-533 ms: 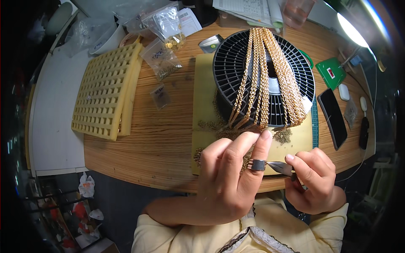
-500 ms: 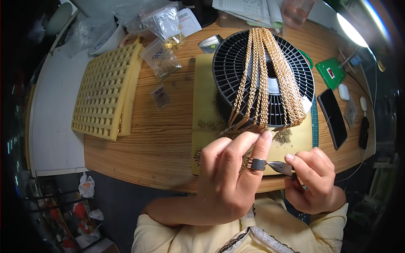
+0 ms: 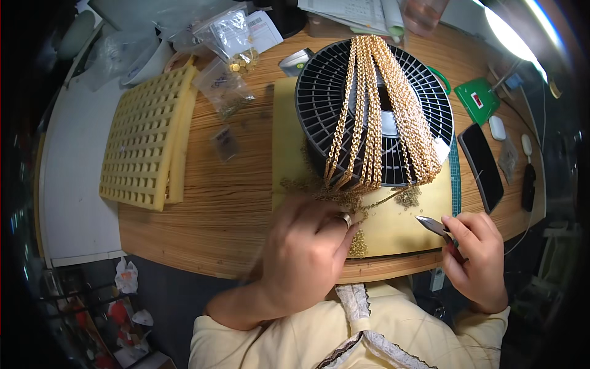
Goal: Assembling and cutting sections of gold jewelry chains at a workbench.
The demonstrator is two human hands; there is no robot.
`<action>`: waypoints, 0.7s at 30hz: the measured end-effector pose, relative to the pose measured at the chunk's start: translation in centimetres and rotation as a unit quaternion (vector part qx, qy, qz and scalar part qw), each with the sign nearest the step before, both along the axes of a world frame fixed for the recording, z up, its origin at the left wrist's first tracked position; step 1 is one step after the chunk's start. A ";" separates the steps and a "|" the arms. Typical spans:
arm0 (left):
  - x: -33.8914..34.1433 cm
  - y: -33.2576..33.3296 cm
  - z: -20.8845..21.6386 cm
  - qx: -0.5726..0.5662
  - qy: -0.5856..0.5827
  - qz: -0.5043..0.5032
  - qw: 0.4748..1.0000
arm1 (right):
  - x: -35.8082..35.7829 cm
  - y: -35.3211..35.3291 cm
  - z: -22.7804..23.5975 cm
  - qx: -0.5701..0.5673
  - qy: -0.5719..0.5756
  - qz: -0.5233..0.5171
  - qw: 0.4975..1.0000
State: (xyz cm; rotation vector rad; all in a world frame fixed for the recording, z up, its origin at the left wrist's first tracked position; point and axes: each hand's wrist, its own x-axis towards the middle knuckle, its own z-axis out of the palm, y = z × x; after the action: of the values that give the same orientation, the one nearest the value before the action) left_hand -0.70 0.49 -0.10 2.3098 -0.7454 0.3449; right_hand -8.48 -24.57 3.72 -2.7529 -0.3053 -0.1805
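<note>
My right hand [image 3: 473, 258] grips a pair of pliers [image 3: 433, 226], whose pointed metal jaws face left over the yellow board. Lower and to the left, my left hand [image 3: 307, 249] hovers back-side up at the near edge of that board, a wide metal ring [image 3: 345, 219] on one finger. Its fingertips are blurred and partly hidden beside a heap of small brass-coloured links [image 3: 358, 243]. Gold chains [image 3: 372, 117] hang in many strands over a black slotted spool [image 3: 316, 80]. One strand [image 3: 390, 198] slants down from the spool's lower rim towards the left hand.
Beneath the spool lies a yellow board [image 3: 393, 237]; another pile of links [image 3: 407, 197] sits on it. Left are yellow gridded foam blocks [image 3: 141, 141] and small plastic bags [image 3: 224, 89]. A phone [image 3: 482, 166], a green box [image 3: 477, 101] and a lamp [image 3: 510, 34] stand right.
My left hand has moved down and left from the spool's lower rim, turning over the links. My right hand has drawn the pliers away to the right, off the left hand's ring.
</note>
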 end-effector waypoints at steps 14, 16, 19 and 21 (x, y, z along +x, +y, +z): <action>-0.1 0.1 -1.5 0.100 0.067 -0.074 0.990 | -1.1 -1.0 0.4 -0.059 0.065 -0.047 0.995; 0.1 -0.2 -1.2 0.116 0.055 -0.069 0.989 | -1.0 -0.9 0.4 -0.064 0.063 -0.049 0.995; 0.2 -0.6 -0.9 0.137 0.046 -0.065 0.987 | -0.9 -0.8 0.3 -0.082 0.057 -0.038 0.994; 0.2 -0.7 -0.8 0.143 0.048 -0.065 0.986 | -0.7 -0.8 0.2 -0.086 0.047 -0.032 0.995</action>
State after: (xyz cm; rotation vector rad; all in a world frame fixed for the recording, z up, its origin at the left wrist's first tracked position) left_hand -0.48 -0.24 -0.90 2.5081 -0.9424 0.0699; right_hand -9.18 -25.40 3.94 -2.9336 -0.2157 -0.0410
